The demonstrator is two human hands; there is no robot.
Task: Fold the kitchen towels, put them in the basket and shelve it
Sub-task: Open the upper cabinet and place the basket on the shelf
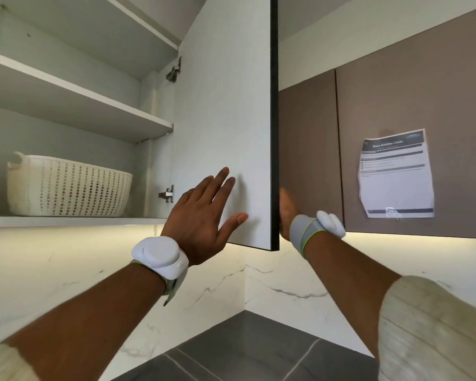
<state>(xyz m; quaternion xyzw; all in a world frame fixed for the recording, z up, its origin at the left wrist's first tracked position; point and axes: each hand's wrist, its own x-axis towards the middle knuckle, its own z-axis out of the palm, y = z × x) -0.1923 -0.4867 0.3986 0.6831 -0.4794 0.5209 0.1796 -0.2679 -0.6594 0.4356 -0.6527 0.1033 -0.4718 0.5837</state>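
Observation:
A cream perforated basket (pixel 66 188) stands on the bottom shelf (pixel 66 221) of an open wall cabinet at the left. Its contents are hidden by its wall. The cabinet door (pixel 226 105) stands open, edge-on toward me. My left hand (pixel 204 215) lies flat with spread fingers against the door's white inner face near its lower corner. My right hand (pixel 287 213) is on the far side of the door's lower edge, mostly hidden behind it, so its grip is unclear.
Two higher shelves (pixel 80 97) in the cabinet hold nothing visible. Brown closed cabinet doors (pixel 396 133) are at the right, one with a taped printed sheet (pixel 396 174). Marble backsplash (pixel 66 265) and a dark countertop (pixel 245 347) lie below.

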